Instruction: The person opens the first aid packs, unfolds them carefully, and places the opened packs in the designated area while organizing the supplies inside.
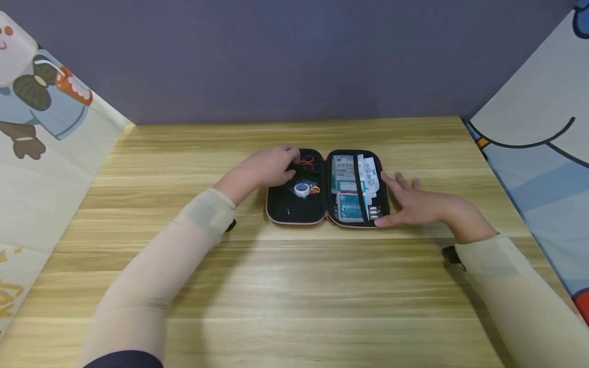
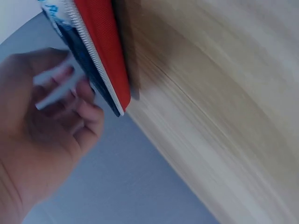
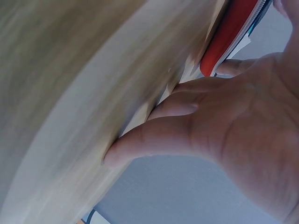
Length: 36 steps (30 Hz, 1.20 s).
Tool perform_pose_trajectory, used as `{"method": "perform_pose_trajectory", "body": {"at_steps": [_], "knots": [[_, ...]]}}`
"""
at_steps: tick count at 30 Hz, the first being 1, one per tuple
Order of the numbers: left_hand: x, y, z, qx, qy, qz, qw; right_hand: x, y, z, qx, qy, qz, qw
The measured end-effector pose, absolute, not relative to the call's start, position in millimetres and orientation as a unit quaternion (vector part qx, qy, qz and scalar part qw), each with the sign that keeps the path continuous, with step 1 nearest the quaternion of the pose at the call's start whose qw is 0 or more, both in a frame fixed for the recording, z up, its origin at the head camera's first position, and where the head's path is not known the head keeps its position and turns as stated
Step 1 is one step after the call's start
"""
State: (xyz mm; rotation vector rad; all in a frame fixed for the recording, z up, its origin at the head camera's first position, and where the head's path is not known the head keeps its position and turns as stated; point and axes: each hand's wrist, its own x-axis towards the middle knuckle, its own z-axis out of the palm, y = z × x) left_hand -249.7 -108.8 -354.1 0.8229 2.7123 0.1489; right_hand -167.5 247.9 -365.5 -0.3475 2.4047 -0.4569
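A zip case [image 1: 280, 212] with a black lining and red outer shell lies unfolded on the wooden table. Its left half holds orange-handled scissors [image 1: 307, 161], a white roll of tape [image 1: 301, 190] and a small orange item [image 1: 315, 189]. In the right half, packets [image 1: 344, 174] and a teal sachet [image 1: 349, 207] lie beneath a black strap [image 1: 360, 186]. My left hand [image 1: 276, 166] reaches over the upper left edge, thumb and fingers apart beside the scissors. My right hand [image 1: 418, 204] is spread against the case's right edge, some fingertips on the table in the right wrist view.
The wooden table [image 1: 294, 291] reaches back to a grey-blue wall [image 1: 294, 61]. Cartoon-printed sheets stand on the left [image 1: 55, 168] and the right [image 1: 538, 168]. A zipper pull [image 1: 330, 220] hangs at the case's front, by the fold.
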Motion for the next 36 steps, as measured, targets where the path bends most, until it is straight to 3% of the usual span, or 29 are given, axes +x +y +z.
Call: {"method": "perform_pose_trajectory", "body": {"at_steps": [7,15,30,36], "knots": [[-238,-109,-353,0.340,0.904,0.128,0.225,-167,249,-365,-0.132,0.920,-0.171,0.326],[-235,-105,-355,0.309,0.925,0.072,0.208,-168,249,-366,-0.129,0.920,-0.171,0.327],[-234,-90,-349,0.257,0.925,0.106,0.258,-166,249,-365,-0.128,0.920,-0.177,0.326],[-232,-94,-350,0.234,0.940,0.107,0.225,-166,248,-365,-0.126,0.920,-0.177,0.326]]}}
